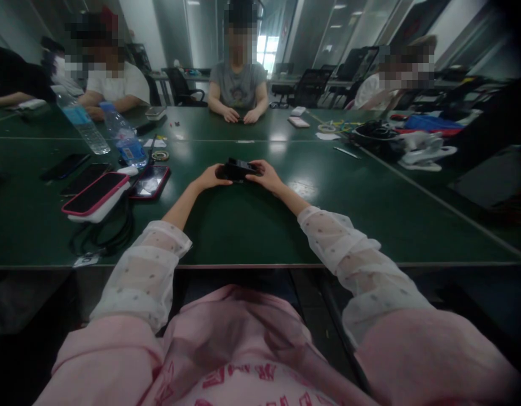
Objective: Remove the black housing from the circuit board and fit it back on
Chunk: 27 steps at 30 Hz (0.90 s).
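One black object (240,167) is held between both hands (208,177) (267,177).

No text legible: lettering (212,379) on pink shirt (239,332), white tag (86,260) both unreadable.

I am seeing a small, black, boxy thing (240,168) being held sideways between the left hand (210,177) and the right hand (268,176). They are covering bits of its ends. Its middle is showing.
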Available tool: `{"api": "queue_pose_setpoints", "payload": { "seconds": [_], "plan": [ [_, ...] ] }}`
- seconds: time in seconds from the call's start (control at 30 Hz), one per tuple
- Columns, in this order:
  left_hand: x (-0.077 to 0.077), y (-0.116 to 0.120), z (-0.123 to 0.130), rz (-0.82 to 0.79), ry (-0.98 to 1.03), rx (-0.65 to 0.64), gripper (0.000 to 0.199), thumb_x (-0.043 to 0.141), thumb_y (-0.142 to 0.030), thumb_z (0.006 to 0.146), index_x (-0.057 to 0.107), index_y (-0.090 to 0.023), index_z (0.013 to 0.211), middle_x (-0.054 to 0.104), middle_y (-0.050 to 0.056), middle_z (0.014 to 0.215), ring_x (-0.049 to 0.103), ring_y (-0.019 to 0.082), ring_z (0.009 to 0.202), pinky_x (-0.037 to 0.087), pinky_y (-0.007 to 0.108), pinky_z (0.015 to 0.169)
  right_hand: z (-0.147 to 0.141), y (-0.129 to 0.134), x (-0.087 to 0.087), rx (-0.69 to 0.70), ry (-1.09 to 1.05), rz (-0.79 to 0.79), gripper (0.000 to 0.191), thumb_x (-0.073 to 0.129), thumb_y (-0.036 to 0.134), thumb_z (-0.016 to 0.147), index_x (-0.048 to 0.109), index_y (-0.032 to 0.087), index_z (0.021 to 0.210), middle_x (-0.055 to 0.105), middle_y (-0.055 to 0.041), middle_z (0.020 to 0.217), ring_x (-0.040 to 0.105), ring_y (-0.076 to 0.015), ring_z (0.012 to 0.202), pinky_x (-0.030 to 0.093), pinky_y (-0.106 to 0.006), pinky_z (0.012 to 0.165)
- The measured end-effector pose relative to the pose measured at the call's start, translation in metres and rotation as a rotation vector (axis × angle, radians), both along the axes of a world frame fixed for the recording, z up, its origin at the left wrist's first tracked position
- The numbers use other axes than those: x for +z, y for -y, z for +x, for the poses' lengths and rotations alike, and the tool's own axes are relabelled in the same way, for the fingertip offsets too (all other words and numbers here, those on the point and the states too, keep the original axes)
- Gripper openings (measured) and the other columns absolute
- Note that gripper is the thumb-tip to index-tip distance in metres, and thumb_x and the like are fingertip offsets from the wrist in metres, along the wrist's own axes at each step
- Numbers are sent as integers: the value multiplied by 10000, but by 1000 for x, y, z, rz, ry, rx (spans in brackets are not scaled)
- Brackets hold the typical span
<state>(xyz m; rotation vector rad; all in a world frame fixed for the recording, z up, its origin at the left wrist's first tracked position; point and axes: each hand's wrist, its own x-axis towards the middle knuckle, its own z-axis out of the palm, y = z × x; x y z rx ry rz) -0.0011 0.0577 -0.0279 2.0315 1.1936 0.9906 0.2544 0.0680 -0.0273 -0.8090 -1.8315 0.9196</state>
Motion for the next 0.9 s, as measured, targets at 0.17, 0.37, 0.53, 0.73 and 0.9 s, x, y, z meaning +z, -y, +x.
{"api": "queue_pose_setpoints", "payload": {
  "seconds": [0.17, 0.37, 0.53, 0.73, 0.9],
  "plan": [
    [-2, 0, 1, -25, 35, -9, 733, 834, -361, 582, 537, -74, 1188, 605, 170, 1202, 556, 306, 1138, 390, 452, 1010, 1, -1, 0, -14, -44, -4, 628, 802, 448, 597, 527, 192, 1100, 620, -99, 1148, 595, -253, 1079, 445, -448, 1008],
    [-4, -1, 2, -42, 85, -22, 741, 832, -323, 589, 520, -79, 1216, 581, 177, 1253, 544, 294, 1177, 370, 452, 1041, 3, -3, 1, -71, -85, -27, 658, 768, 531, 618, 514, 191, 1121, 620, -105, 1156, 597, -250, 1093, 443, -436, 1021],
    [-5, -3, 0, -30, 76, -37, 667, 824, -305, 591, 555, -118, 1172, 601, 153, 1231, 547, 289, 1173, 365, 472, 1037, 7, -9, 2, -181, -116, -12, 646, 731, 562, 643, 482, 195, 1113, 618, -110, 1149, 590, -254, 1102, 438, -439, 1023],
    [-7, -5, -1, -18, 80, -64, 665, 817, -306, 601, 553, -111, 1179, 601, 161, 1224, 557, 270, 1157, 368, 448, 1032, 27, -23, -4, -412, -28, 97, 565, 702, 443, 709, 436, 181, 1134, 593, -116, 1130, 587, -251, 1064, 456, -431, 979],
    [-8, -7, -2, -15, 63, -58, 647, 818, -322, 599, 562, -128, 1160, 608, 146, 1208, 565, 268, 1141, 378, 469, 1012, 41, -25, -10, -721, 146, 205, 524, 699, 306, 702, 429, 172, 1131, 557, -115, 1116, 558, -271, 1054, 448, -475, 957]
  ]
}}
